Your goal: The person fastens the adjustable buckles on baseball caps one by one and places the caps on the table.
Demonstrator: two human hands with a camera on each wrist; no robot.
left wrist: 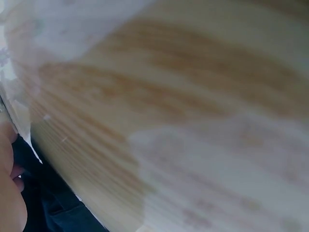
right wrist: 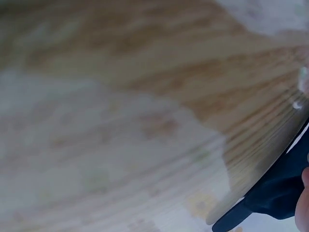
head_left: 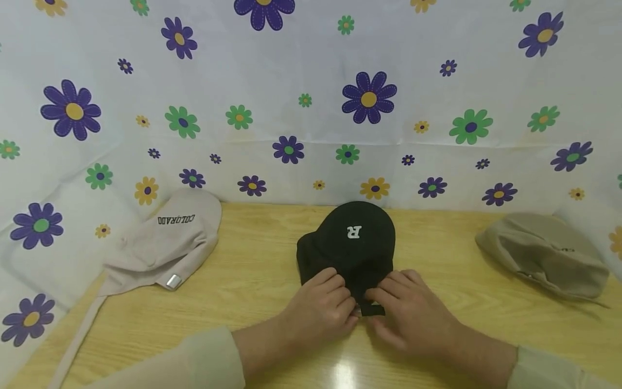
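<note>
A black cap (head_left: 359,237) with a white letter R lies on the table in the head view, its strap end toward the person. The left hand (head_left: 318,305) grips its near left edge with curled fingers. On the near right edge, the right hand (head_left: 413,313) pinches the cap beside the strap (head_left: 373,310). Dark cap fabric (left wrist: 58,203) and part of the left hand (left wrist: 10,183) show at the lower left of the left wrist view. The right wrist view has the cap (right wrist: 275,188) at the lower right, with part of the right hand (right wrist: 303,208) against it.
A pale pink cap (head_left: 170,237) marked COLORADO lies at the left, its long strap (head_left: 78,340) trailing toward the near edge. At the right is a khaki cap (head_left: 544,254). A white cloth with flowers (head_left: 311,65) hangs behind the wooden table (head_left: 262,237).
</note>
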